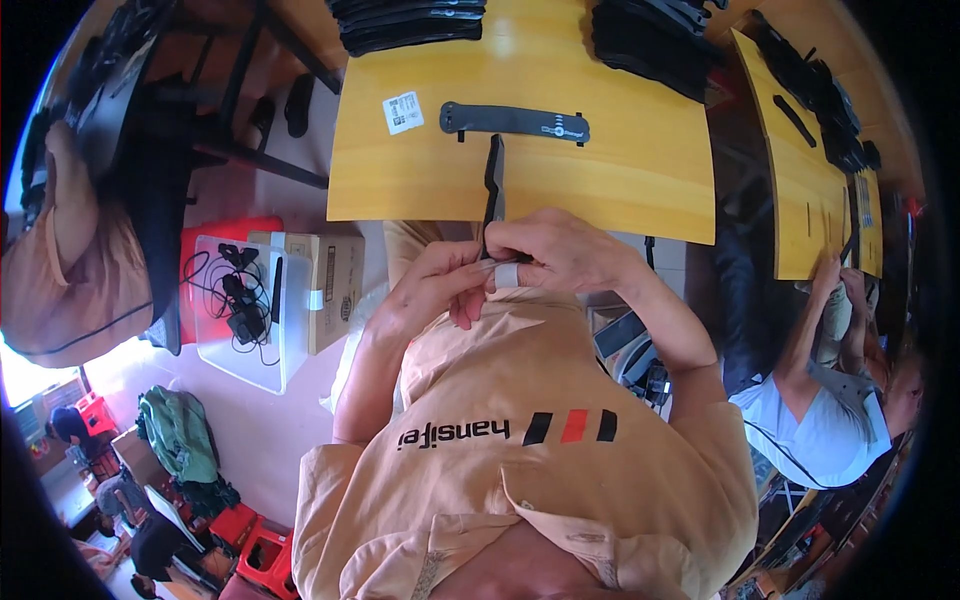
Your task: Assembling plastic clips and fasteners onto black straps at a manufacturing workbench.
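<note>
Both hands meet just in front of the person's chest, at the near edge of the yellow table (640, 150). The left hand (425, 290) and the right hand (560, 255) pinch the bottom end of a thin black strap (494, 185) between their fingertips, and the strap stands up over the table edge. One finger has white tape round it. The strap is held only at its end, so I think it could slip out and drop to the floor between the table and the person's lap. It could also bend or flop over if the fingers let go a little. A second black strap (515, 122) lies flat on the table just past the first one, with a small white sticker (403, 112) beside it. Piles of black straps (410, 25) sit at the far edge. To the left, on the pale floor, are a cardboard box (335, 285) and a clear tub (240, 320) with black cables. Another person (830, 420) works at a table on the right.
</note>
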`<state>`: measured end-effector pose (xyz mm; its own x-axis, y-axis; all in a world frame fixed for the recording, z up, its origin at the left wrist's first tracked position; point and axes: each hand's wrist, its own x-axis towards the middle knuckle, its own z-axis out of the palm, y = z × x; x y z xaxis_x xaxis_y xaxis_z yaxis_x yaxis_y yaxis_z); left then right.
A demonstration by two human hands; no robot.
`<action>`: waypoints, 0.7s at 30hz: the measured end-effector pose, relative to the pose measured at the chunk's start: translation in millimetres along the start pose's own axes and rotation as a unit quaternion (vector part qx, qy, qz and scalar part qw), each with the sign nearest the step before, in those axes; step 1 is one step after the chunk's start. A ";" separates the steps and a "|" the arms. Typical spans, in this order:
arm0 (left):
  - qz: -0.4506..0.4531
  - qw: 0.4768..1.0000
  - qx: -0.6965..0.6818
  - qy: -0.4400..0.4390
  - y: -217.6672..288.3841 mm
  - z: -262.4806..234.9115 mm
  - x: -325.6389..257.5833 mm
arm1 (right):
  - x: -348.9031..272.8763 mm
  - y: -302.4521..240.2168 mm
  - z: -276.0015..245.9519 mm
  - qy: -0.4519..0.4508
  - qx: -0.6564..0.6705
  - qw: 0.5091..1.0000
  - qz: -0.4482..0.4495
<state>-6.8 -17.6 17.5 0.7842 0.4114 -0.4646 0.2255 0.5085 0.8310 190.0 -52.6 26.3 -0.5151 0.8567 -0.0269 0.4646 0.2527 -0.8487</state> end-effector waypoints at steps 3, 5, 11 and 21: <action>0.014 1.000 -0.013 0.015 -0.9 6.2 -2.9 | -1.7 -0.1 -2.7 -0.022 0.019 0.999 -0.017; 0.024 1.000 -0.001 0.015 -2.0 8.4 -6.0 | -3.2 0.2 -3.6 -0.023 0.047 0.998 -0.038; 0.124 0.991 -0.020 -0.041 -2.0 19.2 -13.0 | -12.6 -7.1 -14.7 -0.068 0.145 0.985 -0.068; 0.141 0.980 0.080 0.112 8.9 29.0 -2.0 | -11.9 -5.8 21.9 0.134 0.354 0.926 0.019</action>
<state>10.4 -35.9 34.7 0.6865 0.6827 -0.2503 0.1207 0.2325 0.9651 177.6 -74.1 19.9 -0.2672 0.9636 -0.0129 -0.1576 -0.0569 -0.9859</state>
